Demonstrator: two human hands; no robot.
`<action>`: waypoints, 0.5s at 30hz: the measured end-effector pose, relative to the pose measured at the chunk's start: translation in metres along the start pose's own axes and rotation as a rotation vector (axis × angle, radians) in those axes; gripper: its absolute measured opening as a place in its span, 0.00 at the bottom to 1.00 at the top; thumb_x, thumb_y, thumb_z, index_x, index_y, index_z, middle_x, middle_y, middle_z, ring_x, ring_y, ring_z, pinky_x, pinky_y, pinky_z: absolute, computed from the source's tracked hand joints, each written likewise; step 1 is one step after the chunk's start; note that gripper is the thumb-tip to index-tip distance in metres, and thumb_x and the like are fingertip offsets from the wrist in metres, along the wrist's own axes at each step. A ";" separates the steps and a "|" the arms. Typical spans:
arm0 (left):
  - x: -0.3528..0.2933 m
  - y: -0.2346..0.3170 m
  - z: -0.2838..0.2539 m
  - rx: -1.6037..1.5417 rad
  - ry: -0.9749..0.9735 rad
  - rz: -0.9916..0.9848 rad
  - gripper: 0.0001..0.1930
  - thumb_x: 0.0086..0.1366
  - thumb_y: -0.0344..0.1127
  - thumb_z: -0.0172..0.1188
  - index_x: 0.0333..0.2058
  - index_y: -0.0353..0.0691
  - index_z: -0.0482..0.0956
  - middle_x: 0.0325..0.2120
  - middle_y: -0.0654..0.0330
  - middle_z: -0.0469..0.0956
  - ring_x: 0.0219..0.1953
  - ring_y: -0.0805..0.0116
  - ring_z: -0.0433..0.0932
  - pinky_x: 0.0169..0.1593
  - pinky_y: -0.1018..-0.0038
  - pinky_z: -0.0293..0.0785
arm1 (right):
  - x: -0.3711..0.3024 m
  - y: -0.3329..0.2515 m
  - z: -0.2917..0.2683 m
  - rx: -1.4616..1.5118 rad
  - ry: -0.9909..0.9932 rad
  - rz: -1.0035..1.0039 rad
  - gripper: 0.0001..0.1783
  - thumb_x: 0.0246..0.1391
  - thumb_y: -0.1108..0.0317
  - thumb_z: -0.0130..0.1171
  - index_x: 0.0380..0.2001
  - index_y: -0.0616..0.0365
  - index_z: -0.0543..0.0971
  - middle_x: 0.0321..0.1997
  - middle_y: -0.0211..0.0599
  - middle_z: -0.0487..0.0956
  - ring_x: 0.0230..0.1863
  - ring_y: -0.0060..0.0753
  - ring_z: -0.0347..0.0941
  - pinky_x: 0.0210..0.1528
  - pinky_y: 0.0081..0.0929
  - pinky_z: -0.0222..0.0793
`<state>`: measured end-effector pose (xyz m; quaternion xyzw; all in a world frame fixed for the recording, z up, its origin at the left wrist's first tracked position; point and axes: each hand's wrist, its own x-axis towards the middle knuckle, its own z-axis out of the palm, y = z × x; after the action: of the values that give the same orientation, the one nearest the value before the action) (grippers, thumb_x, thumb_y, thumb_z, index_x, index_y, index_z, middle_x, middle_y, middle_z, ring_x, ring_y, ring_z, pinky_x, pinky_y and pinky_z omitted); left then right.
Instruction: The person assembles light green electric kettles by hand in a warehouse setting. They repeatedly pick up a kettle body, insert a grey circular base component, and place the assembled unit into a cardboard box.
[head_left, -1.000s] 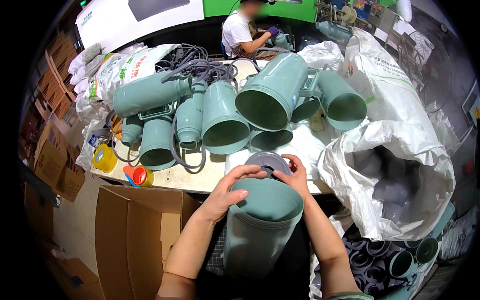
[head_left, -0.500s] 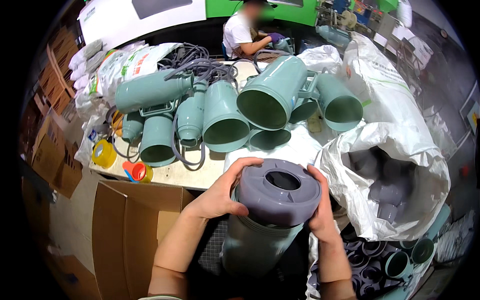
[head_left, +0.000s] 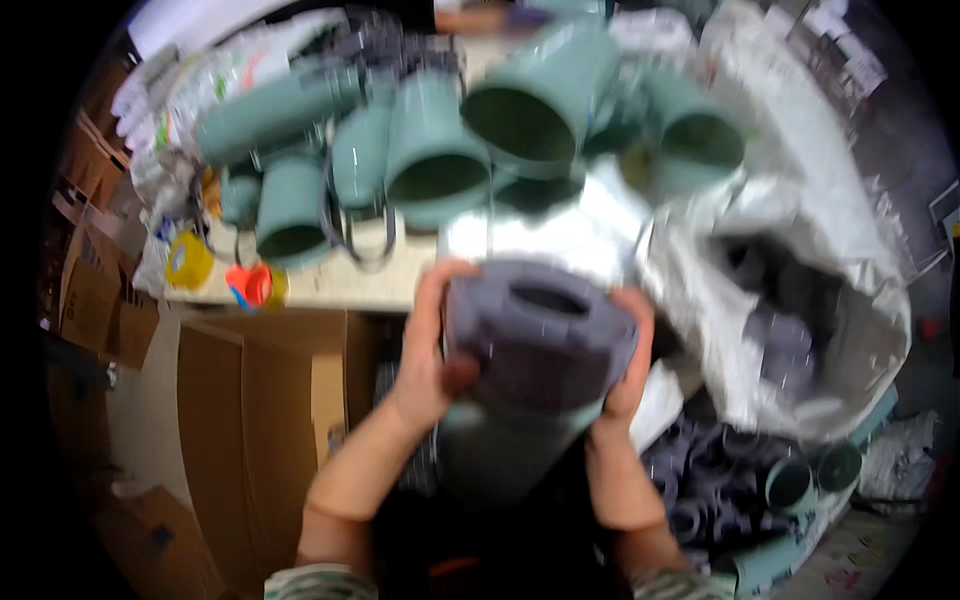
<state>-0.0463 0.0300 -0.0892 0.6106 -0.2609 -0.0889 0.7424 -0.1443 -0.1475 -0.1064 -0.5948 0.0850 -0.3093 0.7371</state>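
A grey-purple plastic cap (head_left: 545,345) with a round hole in its top sits on the upper end of a green cylindrical flask body (head_left: 510,450). My left hand (head_left: 430,345) wraps the cap's left side, its thumb across the front. On the opposite side my right hand (head_left: 628,355) presses its fingers along the rim. Flask body and cap stand slightly tilted in front of me, and the body's lower end is lost in dark shadow. Blur hides whether the cap is fully seated.
Several green flask bodies (head_left: 430,150) lie on the table (head_left: 350,285) ahead. Left of me is an open cardboard box (head_left: 215,430). A white sack (head_left: 690,330) with grey parts stands on the right, above more grey parts (head_left: 710,480). An orange-red cup (head_left: 255,285) is near the table edge.
The view has tipped downward, so the table and flasks sit higher and the seated person is mostly out of the picture. Both hands still grip the cap; the picture is blurred.
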 end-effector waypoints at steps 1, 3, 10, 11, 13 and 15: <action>-0.003 0.007 0.002 -0.011 -0.009 -0.039 0.59 0.48 0.81 0.64 0.63 0.36 0.61 0.57 0.54 0.65 0.61 0.62 0.64 0.65 0.67 0.59 | -0.002 -0.008 0.005 -0.038 0.025 0.012 0.70 0.33 0.20 0.70 0.66 0.65 0.60 0.66 0.45 0.66 0.69 0.40 0.61 0.71 0.37 0.54; 0.014 0.014 -0.007 0.288 -0.105 0.346 0.54 0.35 0.67 0.77 0.55 0.39 0.68 0.54 0.50 0.66 0.59 0.51 0.67 0.65 0.55 0.59 | 0.010 0.000 -0.002 -0.170 -0.052 -0.346 0.63 0.36 0.23 0.70 0.62 0.63 0.65 0.62 0.47 0.70 0.67 0.48 0.64 0.73 0.46 0.51; 0.031 0.021 -0.010 0.505 -0.279 0.581 0.42 0.33 0.47 0.83 0.47 0.38 0.72 0.40 0.50 0.72 0.42 0.51 0.70 0.48 0.57 0.66 | 0.018 0.010 -0.019 -0.414 -0.279 -0.586 0.49 0.39 0.36 0.77 0.54 0.59 0.69 0.52 0.41 0.75 0.57 0.47 0.70 0.74 0.55 0.47; 0.034 0.021 -0.007 0.506 -0.273 0.596 0.42 0.33 0.47 0.84 0.46 0.38 0.72 0.39 0.50 0.72 0.41 0.51 0.70 0.48 0.58 0.66 | 0.018 0.010 -0.020 -0.372 -0.261 -0.583 0.45 0.42 0.39 0.77 0.53 0.60 0.71 0.53 0.42 0.75 0.57 0.47 0.70 0.74 0.56 0.47; 0.032 0.022 0.000 0.521 -0.268 0.576 0.41 0.35 0.46 0.83 0.47 0.38 0.71 0.37 0.51 0.71 0.40 0.51 0.69 0.48 0.59 0.66 | 0.019 0.006 -0.022 -0.390 -0.273 -0.554 0.44 0.41 0.43 0.78 0.54 0.59 0.71 0.53 0.42 0.75 0.58 0.48 0.69 0.74 0.57 0.47; 0.033 0.023 0.005 0.557 -0.270 0.546 0.40 0.37 0.44 0.83 0.47 0.38 0.70 0.37 0.52 0.69 0.41 0.50 0.68 0.48 0.60 0.65 | 0.022 -0.004 -0.021 -0.459 -0.302 -0.504 0.43 0.40 0.47 0.78 0.55 0.58 0.72 0.53 0.41 0.75 0.58 0.48 0.68 0.73 0.57 0.47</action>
<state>-0.0251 0.0160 -0.0571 0.6796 -0.5223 0.1059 0.5040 -0.1389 -0.1773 -0.1035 -0.7858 -0.1068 -0.3627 0.4895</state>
